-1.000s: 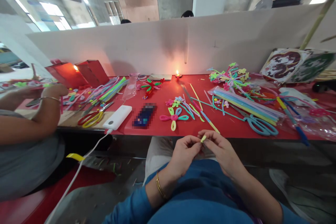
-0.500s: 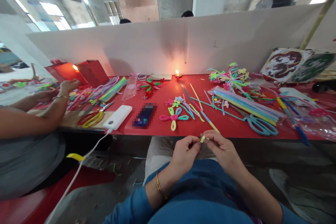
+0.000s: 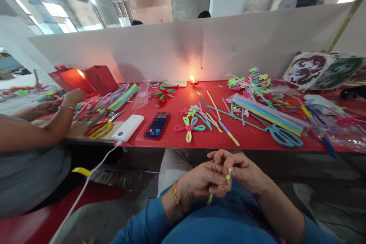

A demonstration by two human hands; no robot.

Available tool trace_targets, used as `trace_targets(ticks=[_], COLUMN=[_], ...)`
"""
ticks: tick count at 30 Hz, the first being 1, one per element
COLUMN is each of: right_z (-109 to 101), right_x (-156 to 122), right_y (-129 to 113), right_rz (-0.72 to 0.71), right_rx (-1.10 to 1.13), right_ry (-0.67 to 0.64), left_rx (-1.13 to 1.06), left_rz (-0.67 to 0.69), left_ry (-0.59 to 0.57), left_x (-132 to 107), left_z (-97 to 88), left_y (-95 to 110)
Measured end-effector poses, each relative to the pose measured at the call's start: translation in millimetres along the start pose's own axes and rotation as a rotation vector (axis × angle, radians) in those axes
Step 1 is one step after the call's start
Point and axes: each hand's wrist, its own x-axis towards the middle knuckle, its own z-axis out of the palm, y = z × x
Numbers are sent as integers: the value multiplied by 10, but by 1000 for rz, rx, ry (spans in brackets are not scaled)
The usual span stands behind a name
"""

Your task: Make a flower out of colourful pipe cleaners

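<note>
Both hands meet above my lap, in front of the table edge, around a pale yellow pipe cleaner (image 3: 229, 173). My left hand (image 3: 204, 180) has its fingers curled round it, and one end pokes out below them. With thumb and fingers my right hand (image 3: 243, 169) pinches the upper end, which looks bent or looped. Fingers hide the middle of the piece. Ahead on the table lies a pipe cleaner flower (image 3: 189, 127) with looped petals round a pink centre. Behind it sit small flowers with stems (image 3: 197, 111).
Blue-handled scissors (image 3: 286, 136) and bagged pipe cleaners (image 3: 268, 113) lie to the right. A lit candle (image 3: 193, 82) burns at the back. Left of the flower are a phone (image 3: 157, 126) and a white power bank (image 3: 128, 127) with a cable. A co-worker's arm (image 3: 48, 129) is at far left.
Both hands have come down toward my body and closer together. The left fingers now wrap the yellow pipe cleaner, whose lower end shows beneath. The co-worker's hand has shifted slightly.
</note>
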Motion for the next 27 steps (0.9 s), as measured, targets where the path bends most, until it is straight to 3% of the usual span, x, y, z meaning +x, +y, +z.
trace_targets(ticks=[2,6,11,14,19,22,27], right_z=[1,-23,-30,-26,-36,-45,-40], right_x=[1,23,36,26,21,30,41], right_y=[6,49,80,56,21,20,46], right_rz=[-8,-35,-74,-93,-131,-132,-98], right_rx=[-52,-297,-540,-568,-552,-569,-594], right_ry=[93,343,437,419,363,383,462], left_rx=[46,313,611,623,394,317,382], left_rz=[55,251,389,369,330,330,372], left_ry=[93,413,611,617,552,542,615], left_x=[14,44,48,33,26,33,52], left_z=[-3,37,76,74,92,108,116], left_y=[20,70,55,48,67,72,54])
